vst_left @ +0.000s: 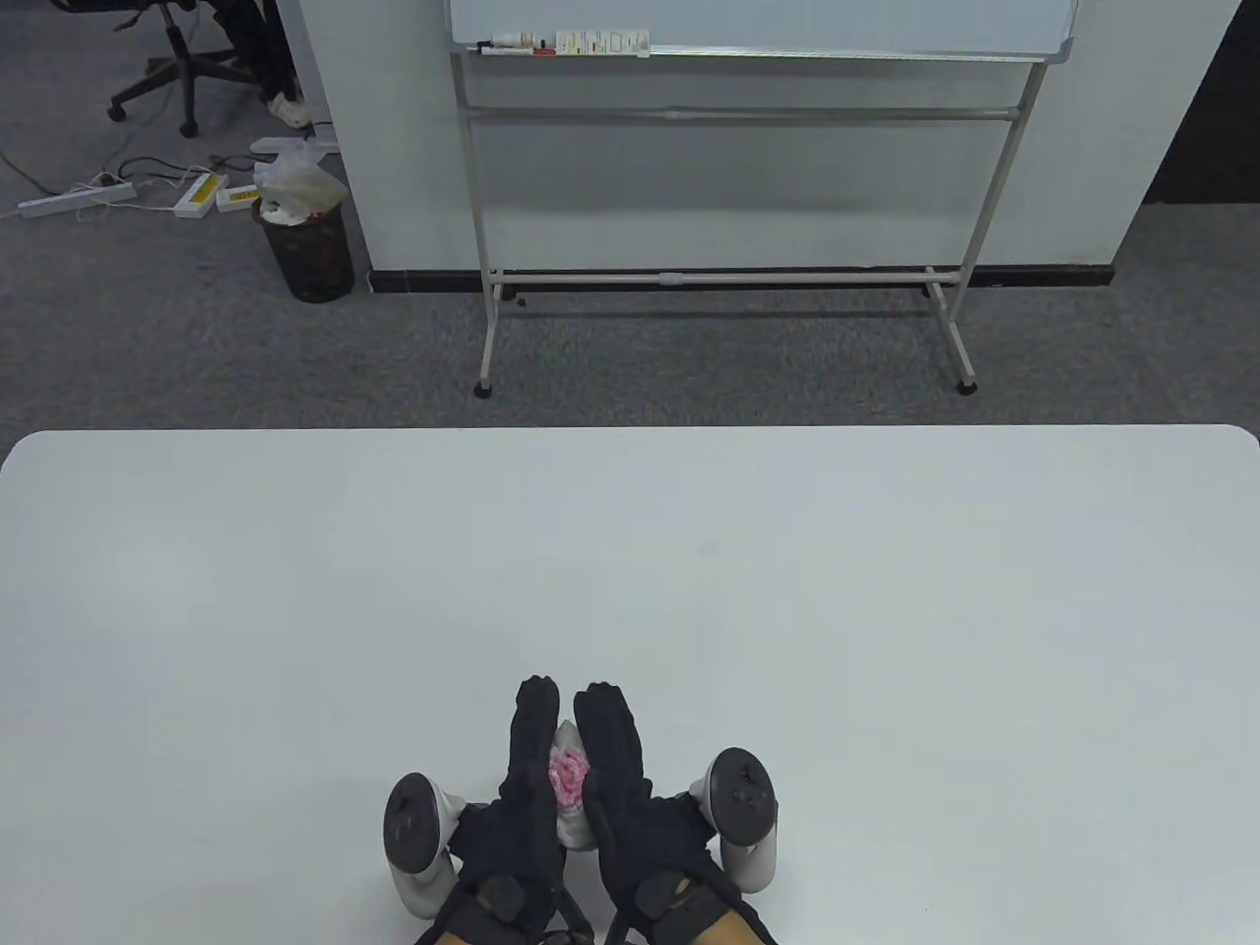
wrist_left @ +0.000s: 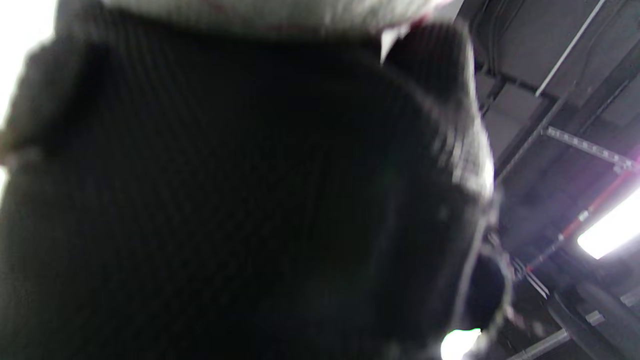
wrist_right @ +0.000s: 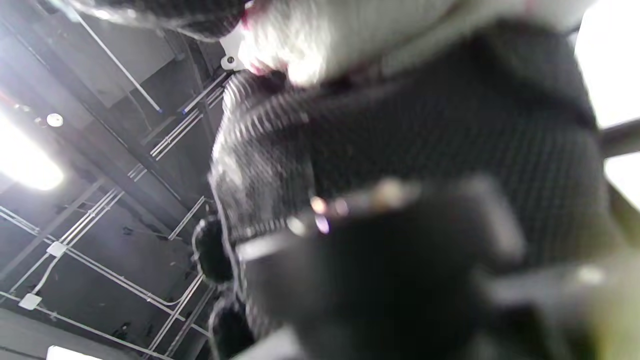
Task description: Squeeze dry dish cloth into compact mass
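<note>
A white and pink dish cloth (vst_left: 569,778) is bunched into a small wad between my two palms near the table's front edge. My left hand (vst_left: 529,778) presses on its left side and my right hand (vst_left: 615,778) presses on its right side, fingers stretched forward. Only a narrow strip of cloth shows between the hands. The wrist views point up at the ceiling. The left wrist view is filled by black glove (wrist_left: 225,200) with a sliver of cloth (wrist_left: 280,12) at the top. The right wrist view shows cloth (wrist_right: 330,35) above the glove (wrist_right: 425,140).
The white table (vst_left: 630,571) stretches ahead and to both sides of the hands. Beyond its far edge stands a whiteboard on a wheeled frame (vst_left: 728,197), and a black bin (vst_left: 307,246) sits on the carpet at the left.
</note>
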Demonstrator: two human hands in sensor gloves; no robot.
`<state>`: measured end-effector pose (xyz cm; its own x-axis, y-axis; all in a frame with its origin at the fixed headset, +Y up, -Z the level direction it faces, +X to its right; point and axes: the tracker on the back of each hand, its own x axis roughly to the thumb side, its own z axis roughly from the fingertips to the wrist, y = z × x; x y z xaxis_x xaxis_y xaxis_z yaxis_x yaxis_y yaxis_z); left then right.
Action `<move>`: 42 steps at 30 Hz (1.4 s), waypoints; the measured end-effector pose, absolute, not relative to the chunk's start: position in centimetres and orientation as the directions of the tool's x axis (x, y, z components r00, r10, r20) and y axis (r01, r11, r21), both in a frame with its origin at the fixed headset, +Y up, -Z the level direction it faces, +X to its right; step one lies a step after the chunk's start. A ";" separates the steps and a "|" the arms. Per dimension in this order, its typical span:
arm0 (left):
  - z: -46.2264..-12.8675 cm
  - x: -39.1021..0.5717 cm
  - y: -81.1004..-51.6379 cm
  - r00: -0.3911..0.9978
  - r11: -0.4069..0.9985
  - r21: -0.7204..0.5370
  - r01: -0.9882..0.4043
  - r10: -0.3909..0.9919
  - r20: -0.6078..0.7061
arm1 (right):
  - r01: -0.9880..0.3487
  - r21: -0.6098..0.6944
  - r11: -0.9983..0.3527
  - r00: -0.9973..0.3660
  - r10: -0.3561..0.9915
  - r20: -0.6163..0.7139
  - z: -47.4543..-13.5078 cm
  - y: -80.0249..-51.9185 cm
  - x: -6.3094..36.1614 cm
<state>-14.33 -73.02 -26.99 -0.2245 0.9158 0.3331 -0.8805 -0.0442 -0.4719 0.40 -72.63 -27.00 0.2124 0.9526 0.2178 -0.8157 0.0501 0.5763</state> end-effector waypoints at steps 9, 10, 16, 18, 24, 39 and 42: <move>-26.8 -14.3 -72.7 -0.205 -0.028 -0.467 -0.884 0.920 0.333 | -0.820 0.572 0.035 0.187 0.960 0.209 -26.8 -72.3 0.3; -26.8 -14.2 -72.6 -0.196 -0.017 -0.464 -0.886 0.920 0.340 | -0.819 0.571 0.045 0.189 0.962 0.196 -26.9 -72.3 0.4; -26.9 -14.5 -72.2 -0.201 -0.028 -0.445 -0.895 0.915 0.349 | -0.807 0.590 0.007 0.187 0.951 0.245 -26.8 -71.4 0.4; -26.9 -14.7 -72.4 -0.231 -0.073 -0.429 -0.900 0.915 0.330 | -0.806 0.587 -0.079 0.123 0.947 0.297 -26.7 -70.9 0.4; -27.0 -15.7 -71.9 -0.240 -0.095 -0.428 -0.899 0.923 0.300 | -0.899 0.438 -0.008 0.142 0.940 0.310 -27.5 -70.6 1.5; -27.9 -20.8 -71.3 0.736 0.795 -0.055 -0.604 0.583 0.345 | -0.538 0.223 -0.813 -0.647 0.568 0.509 -29.0 -71.7 1.7; -28.0 -21.4 -71.3 0.745 0.797 -0.018 -0.604 0.573 0.341 | -0.395 0.227 -0.890 -0.736 0.455 0.501 -29.4 -72.7 1.0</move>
<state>-21.38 -71.35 -27.97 0.7453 0.5731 0.3407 -0.6043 0.7965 -0.0181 1.00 -72.75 -29.41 -0.7359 0.4551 0.5013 -0.3954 -0.8899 0.2275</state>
